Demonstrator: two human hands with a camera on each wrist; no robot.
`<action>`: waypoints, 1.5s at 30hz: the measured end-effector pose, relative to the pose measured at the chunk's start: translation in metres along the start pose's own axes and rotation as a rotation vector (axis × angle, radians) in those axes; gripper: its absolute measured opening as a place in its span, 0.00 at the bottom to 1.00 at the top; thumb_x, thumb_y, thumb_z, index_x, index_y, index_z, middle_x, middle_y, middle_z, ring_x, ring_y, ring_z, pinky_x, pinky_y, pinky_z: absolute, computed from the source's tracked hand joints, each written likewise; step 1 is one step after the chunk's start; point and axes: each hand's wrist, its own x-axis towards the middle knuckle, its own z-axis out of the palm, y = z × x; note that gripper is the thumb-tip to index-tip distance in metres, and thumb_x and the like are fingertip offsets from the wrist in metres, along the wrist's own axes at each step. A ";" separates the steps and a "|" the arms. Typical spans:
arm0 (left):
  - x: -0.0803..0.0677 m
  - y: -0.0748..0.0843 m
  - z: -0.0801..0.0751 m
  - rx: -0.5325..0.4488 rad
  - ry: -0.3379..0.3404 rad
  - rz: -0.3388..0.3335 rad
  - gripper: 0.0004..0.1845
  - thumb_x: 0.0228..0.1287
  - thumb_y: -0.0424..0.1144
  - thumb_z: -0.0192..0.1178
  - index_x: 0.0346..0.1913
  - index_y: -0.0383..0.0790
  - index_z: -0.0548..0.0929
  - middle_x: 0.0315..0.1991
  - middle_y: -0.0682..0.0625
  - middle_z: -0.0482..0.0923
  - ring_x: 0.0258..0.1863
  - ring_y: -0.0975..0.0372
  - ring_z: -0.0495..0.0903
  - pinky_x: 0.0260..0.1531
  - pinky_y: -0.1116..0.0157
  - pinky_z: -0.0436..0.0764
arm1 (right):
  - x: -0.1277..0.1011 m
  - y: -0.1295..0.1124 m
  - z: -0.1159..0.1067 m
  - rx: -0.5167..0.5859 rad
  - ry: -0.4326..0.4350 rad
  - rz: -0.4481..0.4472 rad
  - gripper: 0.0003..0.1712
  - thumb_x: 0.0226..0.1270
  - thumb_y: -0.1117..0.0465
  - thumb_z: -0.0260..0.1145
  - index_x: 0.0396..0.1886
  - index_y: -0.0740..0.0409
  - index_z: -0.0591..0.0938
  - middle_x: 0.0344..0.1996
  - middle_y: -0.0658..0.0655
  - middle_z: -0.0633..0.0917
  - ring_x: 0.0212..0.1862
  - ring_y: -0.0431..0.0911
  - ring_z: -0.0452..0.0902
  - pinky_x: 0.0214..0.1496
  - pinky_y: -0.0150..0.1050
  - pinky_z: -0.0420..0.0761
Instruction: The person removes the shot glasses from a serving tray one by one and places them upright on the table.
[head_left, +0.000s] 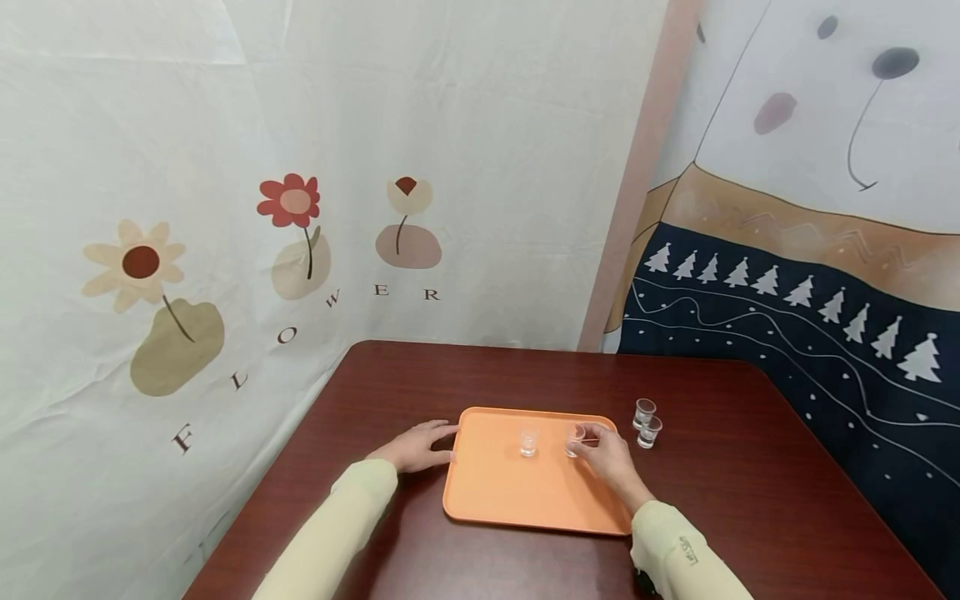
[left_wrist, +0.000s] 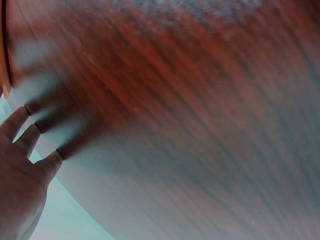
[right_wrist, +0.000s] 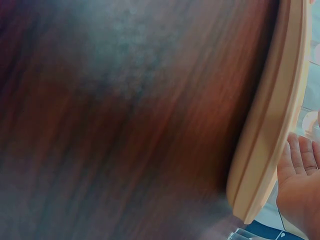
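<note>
Right hand [head_left: 609, 457] pinching small glass [head_left: 574, 439] on orange tray [head_left: 517, 492]. Left hand [head_left: 417, 447] flat, grip wide, touching tray's left edge. Second glass [head_left: 528, 441] mid-tray; two glasses [head_left: 646, 422] on table [head_left: 750, 500] beside.

The word "FLOWER" [head_left: 303, 325] can be read on the white cloth backdrop [head_left: 450, 100] that hangs behind the table. Its dark brown capital letters are spread wide apart and follow a rising curve, from the "F" at the lower left up to the "R" at the right, just under the three drawn flowers. On the cuff of the person's right sleeve [head_left: 678, 546] there is a small dark print [head_left: 686, 551], but it is too small to read. The two wrist views show no text, label or number.
</note>
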 end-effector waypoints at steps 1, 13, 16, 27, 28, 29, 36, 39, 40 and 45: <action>0.000 0.000 0.000 0.002 -0.001 -0.001 0.33 0.68 0.56 0.61 0.73 0.50 0.70 0.72 0.39 0.62 0.71 0.42 0.61 0.65 0.43 0.63 | 0.000 0.000 0.000 0.002 0.002 0.001 0.18 0.60 0.65 0.74 0.49 0.68 0.84 0.37 0.58 0.87 0.42 0.51 0.84 0.40 0.39 0.82; 0.000 0.003 -0.002 0.003 -0.009 -0.012 0.34 0.68 0.56 0.62 0.73 0.48 0.69 0.72 0.39 0.62 0.71 0.44 0.61 0.65 0.44 0.64 | -0.002 -0.004 0.001 -0.020 0.006 0.016 0.19 0.61 0.64 0.74 0.50 0.67 0.84 0.39 0.58 0.87 0.43 0.51 0.84 0.42 0.42 0.81; 0.000 0.001 -0.002 0.005 -0.010 -0.011 0.35 0.68 0.56 0.61 0.73 0.48 0.69 0.72 0.39 0.62 0.71 0.43 0.61 0.65 0.43 0.63 | -0.002 -0.006 0.002 -0.026 0.004 0.039 0.20 0.61 0.63 0.73 0.51 0.67 0.84 0.39 0.58 0.87 0.43 0.51 0.83 0.44 0.44 0.81; 0.002 -0.002 -0.003 0.008 -0.022 -0.011 0.36 0.68 0.58 0.60 0.74 0.49 0.67 0.73 0.39 0.60 0.72 0.43 0.59 0.65 0.42 0.62 | -0.001 -0.014 -0.002 -0.028 0.036 0.023 0.16 0.62 0.60 0.73 0.47 0.64 0.85 0.39 0.58 0.87 0.44 0.52 0.83 0.42 0.43 0.82; 0.002 -0.002 -0.003 0.005 -0.019 -0.010 0.36 0.68 0.58 0.61 0.74 0.49 0.68 0.73 0.39 0.61 0.72 0.43 0.60 0.65 0.42 0.63 | -0.001 -0.015 -0.003 -0.034 0.043 0.015 0.16 0.62 0.60 0.74 0.47 0.64 0.85 0.39 0.58 0.87 0.43 0.52 0.83 0.42 0.43 0.82; 0.002 -0.002 -0.002 0.004 -0.019 -0.010 0.36 0.68 0.58 0.61 0.74 0.49 0.68 0.73 0.39 0.61 0.72 0.43 0.60 0.65 0.42 0.63 | -0.001 -0.014 -0.004 -0.038 0.048 0.010 0.17 0.61 0.60 0.74 0.47 0.65 0.85 0.39 0.58 0.87 0.43 0.53 0.84 0.42 0.43 0.82; 0.001 0.002 0.001 0.004 -0.010 -0.009 0.34 0.68 0.56 0.61 0.74 0.50 0.69 0.72 0.39 0.62 0.71 0.44 0.61 0.65 0.44 0.63 | -0.001 -0.013 -0.016 -0.001 0.073 0.008 0.21 0.60 0.60 0.75 0.51 0.65 0.84 0.39 0.58 0.87 0.43 0.51 0.84 0.41 0.41 0.81; 0.001 0.001 0.001 0.003 -0.007 -0.005 0.34 0.68 0.56 0.61 0.73 0.50 0.69 0.72 0.39 0.62 0.71 0.44 0.61 0.65 0.44 0.64 | -0.001 -0.014 -0.022 -0.001 0.078 0.008 0.21 0.61 0.60 0.74 0.52 0.65 0.84 0.40 0.59 0.86 0.43 0.52 0.83 0.41 0.41 0.81; 0.001 0.001 0.001 0.002 -0.007 -0.006 0.34 0.68 0.56 0.61 0.73 0.50 0.69 0.72 0.39 0.63 0.71 0.44 0.61 0.65 0.44 0.64 | -0.001 -0.013 -0.024 -0.006 0.078 0.011 0.22 0.61 0.59 0.74 0.52 0.65 0.83 0.41 0.59 0.86 0.44 0.53 0.83 0.41 0.41 0.81; 0.001 0.000 0.001 0.008 -0.010 -0.010 0.34 0.68 0.57 0.61 0.74 0.50 0.69 0.72 0.39 0.62 0.71 0.44 0.61 0.65 0.44 0.64 | -0.002 -0.010 -0.034 -0.012 0.084 0.009 0.24 0.62 0.57 0.74 0.54 0.66 0.83 0.42 0.61 0.85 0.45 0.54 0.83 0.39 0.40 0.82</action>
